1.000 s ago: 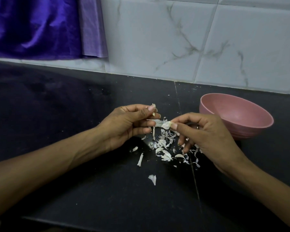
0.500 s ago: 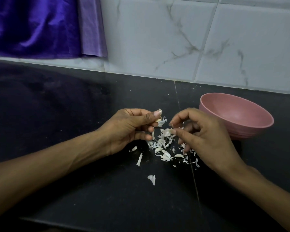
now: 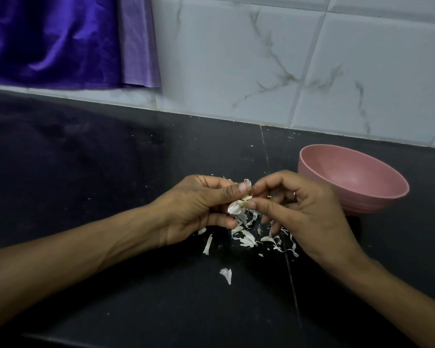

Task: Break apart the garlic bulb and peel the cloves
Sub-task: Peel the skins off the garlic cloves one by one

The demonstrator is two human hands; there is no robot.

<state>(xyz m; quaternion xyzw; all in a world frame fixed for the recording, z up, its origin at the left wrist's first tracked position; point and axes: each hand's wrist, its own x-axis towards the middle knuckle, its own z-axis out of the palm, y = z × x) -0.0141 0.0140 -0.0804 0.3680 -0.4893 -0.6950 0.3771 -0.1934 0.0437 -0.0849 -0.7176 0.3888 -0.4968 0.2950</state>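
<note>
My left hand [image 3: 194,209] holds a small garlic clove [image 3: 236,205] between thumb and fingers above the black counter. My right hand [image 3: 299,209] meets it from the right, thumb and forefinger pinching the white skin on the clove. Most of the clove is hidden by the fingers. Below the hands lies a scatter of white garlic peels [image 3: 249,241], and one stray peel [image 3: 226,275] lies nearer to me.
A pink bowl [image 3: 377,194] stands on the black counter [image 3: 86,172] just right of my right hand; its visible inside shows nothing. A white marbled tile wall runs behind, with purple cloth [image 3: 60,38] hanging at the upper left.
My right hand dropped a strip of peel onto the pile and came back up to the clove in my left hand. The hands are now close together again.
</note>
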